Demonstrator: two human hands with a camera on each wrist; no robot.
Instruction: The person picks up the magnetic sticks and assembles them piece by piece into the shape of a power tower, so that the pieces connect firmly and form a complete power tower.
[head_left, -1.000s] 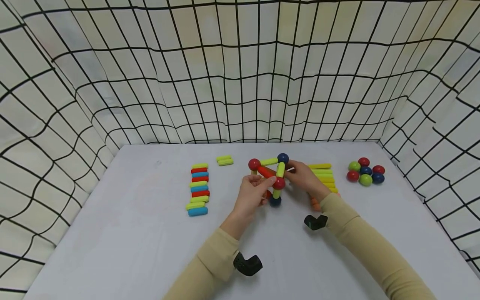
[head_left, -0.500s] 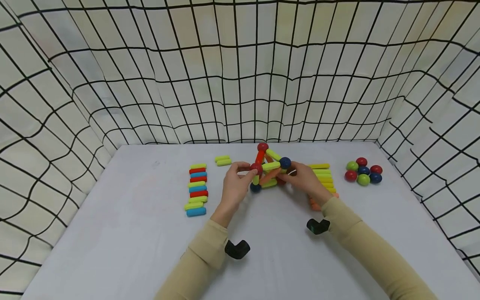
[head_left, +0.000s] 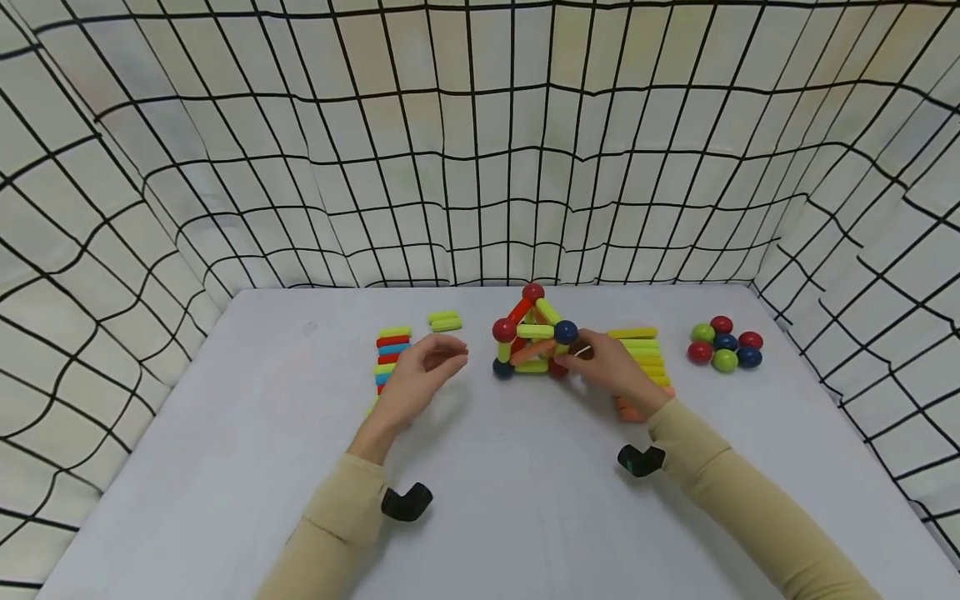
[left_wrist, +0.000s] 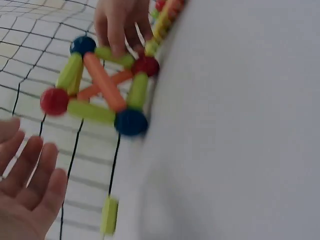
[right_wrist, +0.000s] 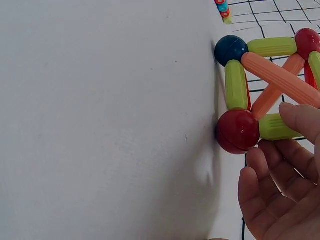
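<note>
A frame of balls and sticks, apparently a magnetic building toy, stands on the table a little right of centre. Dark blue and red balls form its corners, joined by yellow-green and red sticks, with an orange stick running diagonally across a side. My right hand is at its right side, thumb and fingers pinching an upright green stick between a blue and a red ball. My left hand hovers to the left, apart from the frame, its fingers loosely bent around nothing. Behind it lies a column of coloured sticks, partly hidden.
Two loose green sticks lie at the back. Right of the frame is a row of yellow and green sticks, with orange sticks nearer me. Red, green and blue balls cluster farther right. Black netting surrounds the table.
Both hands turned the frame and stood it on the table. My left hand then let go of its red ball and moved left toward the stick column. The right hand stays at the frame.
</note>
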